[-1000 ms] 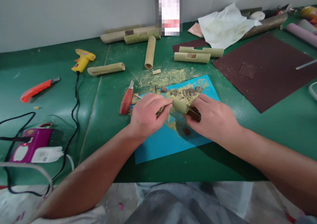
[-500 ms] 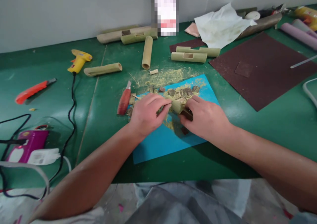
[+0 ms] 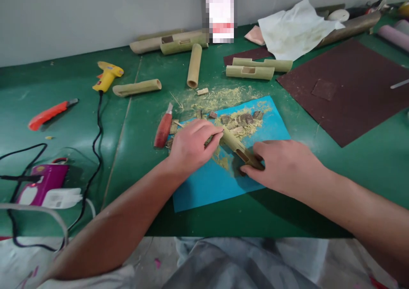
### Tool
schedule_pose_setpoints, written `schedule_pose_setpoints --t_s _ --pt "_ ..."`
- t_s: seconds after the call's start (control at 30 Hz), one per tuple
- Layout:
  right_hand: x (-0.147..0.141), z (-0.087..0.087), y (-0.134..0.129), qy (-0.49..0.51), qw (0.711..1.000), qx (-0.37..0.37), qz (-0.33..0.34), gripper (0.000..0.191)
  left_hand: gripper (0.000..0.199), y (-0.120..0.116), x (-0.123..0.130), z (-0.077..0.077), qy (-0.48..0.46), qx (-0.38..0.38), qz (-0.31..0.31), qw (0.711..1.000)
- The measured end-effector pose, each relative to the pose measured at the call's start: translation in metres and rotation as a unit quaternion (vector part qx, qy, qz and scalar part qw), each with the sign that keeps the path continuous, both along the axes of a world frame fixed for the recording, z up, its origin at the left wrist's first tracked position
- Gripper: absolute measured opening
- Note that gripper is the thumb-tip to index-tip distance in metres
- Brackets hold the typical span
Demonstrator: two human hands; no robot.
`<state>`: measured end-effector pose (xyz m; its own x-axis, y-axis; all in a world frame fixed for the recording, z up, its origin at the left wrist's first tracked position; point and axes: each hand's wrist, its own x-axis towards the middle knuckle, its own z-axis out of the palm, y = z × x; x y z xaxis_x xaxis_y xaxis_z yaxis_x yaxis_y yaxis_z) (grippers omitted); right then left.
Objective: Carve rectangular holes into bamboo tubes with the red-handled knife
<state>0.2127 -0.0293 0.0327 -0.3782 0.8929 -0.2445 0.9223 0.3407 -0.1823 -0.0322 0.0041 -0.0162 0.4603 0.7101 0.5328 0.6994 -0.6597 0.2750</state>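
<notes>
Bamboo, the notched tube (image 3: pixel 234 143) slants above the blue sheet (image 3: pixel 204 191), its lower end partly hidden by the right hand (image 3: pixel 287 161), which grips it between thumb and fingers. The left hand (image 3: pixel 194 144) is curled at the upper end; whether it clasps the tube, I cannot tell. Shavings (image 3: pixel 246 129) partly cover the sheet. Beyond the sheet lie two more notched pieces (image 3: pixel 250 72); left of it are one red-handled knife (image 3: pixel 163 129), one yellow glue gun (image 3: pixel 108 76) and one orange cutter (image 3: pixel 49 115).
</notes>
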Motion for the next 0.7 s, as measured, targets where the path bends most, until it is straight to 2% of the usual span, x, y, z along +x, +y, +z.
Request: schedule_pose_setpoints --t_s 0.17,0.33,0.4,0.53,0.7 --pt "-0.004 -0.001 -0.003 -0.003 0.999 -0.041 -0.004 0.027 0.017 -0.002 0.002 0.002 0.009 0.026 -0.002 1.0" --pt "-0.009 -0.003 -0.007 0.006 0.999 -0.034 0.01 0.026 0.025 -0.019 0.015 0.006 0.045 0.037 -0.098 0.994" --pt "-0.01 -0.005 -0.008 0.008 1.0 -0.019 0.016 0.027 0.026 -0.022 0.017 0.006 0.051 0.032 -0.118 0.991" --pt "-0.012 -0.006 -0.009 -0.003 1.0 -0.01 0.018 0.028 0.023 -0.02 0.016 0.005 0.025 0.036 -0.095 0.994" --pt "-0.012 -0.004 -0.008 -0.03 0.999 -0.017 0.021 0.027 0.027 -0.016 0.016 0.002 0.032 0.03 -0.11 0.993"
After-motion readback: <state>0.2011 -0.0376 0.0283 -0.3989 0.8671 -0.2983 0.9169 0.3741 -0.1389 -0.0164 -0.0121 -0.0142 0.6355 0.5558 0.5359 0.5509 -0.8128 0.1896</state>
